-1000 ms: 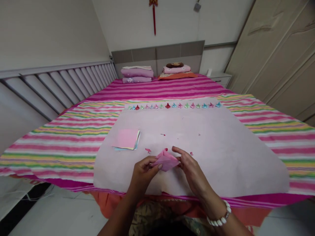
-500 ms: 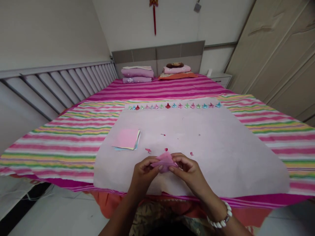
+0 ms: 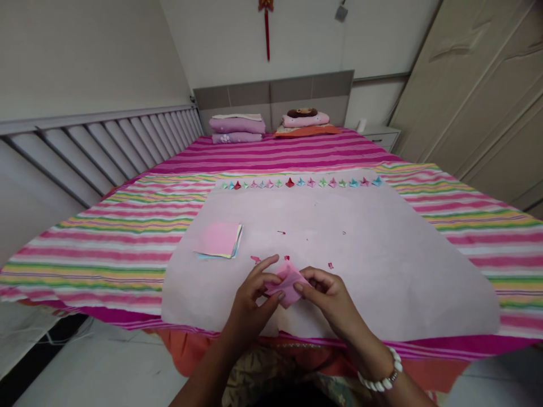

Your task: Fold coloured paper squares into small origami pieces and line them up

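My left hand (image 3: 251, 294) and my right hand (image 3: 329, 295) both pinch a small pink folded paper (image 3: 288, 284) just above the near edge of a pale sheet (image 3: 382, 254) spread on the bed. The left thumb and fingers grip the paper's left side, with the index finger raised above it. The right fingers curl onto its right side. A white bead bracelet (image 3: 384, 376) circles my right wrist.
A stack of square coloured papers (image 3: 219, 240) lies to the left. A row of several small folded paper shapes (image 3: 297, 182) lines the sheet's far edge. Tiny paper scraps (image 3: 255, 259) lie near my hands. Folded bedding (image 3: 236, 129) sits by the headboard, slatted rail at left.
The right hand closed in from an open pose onto the paper. The paper has been folded smaller and turned, and the left index finger has lifted.
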### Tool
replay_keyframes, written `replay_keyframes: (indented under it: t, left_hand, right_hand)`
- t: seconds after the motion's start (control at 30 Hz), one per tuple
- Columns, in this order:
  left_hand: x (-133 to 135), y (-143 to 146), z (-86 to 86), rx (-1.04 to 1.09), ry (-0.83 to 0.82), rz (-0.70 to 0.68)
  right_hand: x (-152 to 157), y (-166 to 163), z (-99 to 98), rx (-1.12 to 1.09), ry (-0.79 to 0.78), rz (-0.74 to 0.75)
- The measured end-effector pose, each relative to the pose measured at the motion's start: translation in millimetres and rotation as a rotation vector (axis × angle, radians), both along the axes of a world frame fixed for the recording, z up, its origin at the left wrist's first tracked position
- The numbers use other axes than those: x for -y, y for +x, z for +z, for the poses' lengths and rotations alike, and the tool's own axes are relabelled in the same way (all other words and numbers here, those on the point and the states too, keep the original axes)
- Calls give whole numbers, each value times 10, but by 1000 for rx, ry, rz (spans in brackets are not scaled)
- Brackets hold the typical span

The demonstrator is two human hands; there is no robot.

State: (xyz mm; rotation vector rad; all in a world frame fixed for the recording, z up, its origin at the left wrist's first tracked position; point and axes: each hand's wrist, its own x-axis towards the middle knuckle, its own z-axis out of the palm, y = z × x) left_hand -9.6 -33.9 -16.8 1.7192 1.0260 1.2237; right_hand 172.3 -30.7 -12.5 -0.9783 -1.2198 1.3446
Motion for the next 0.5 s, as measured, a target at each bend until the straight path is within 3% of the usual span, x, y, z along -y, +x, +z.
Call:
replay_keyframes:
  t: [0.2,0.33,0.5]
  left_hand:
    - [3,14,19,-44,72,-14]
    - [-4,38,-21,59,-69,80]
    - [-4,52,-35,137,-174,74]
  right_hand:
    - [4,4,-33,-4,-24,-20]
    - [5,-3,-27,-39,-55,-13]
    - [13,-8,-3,-45,-63,-12]
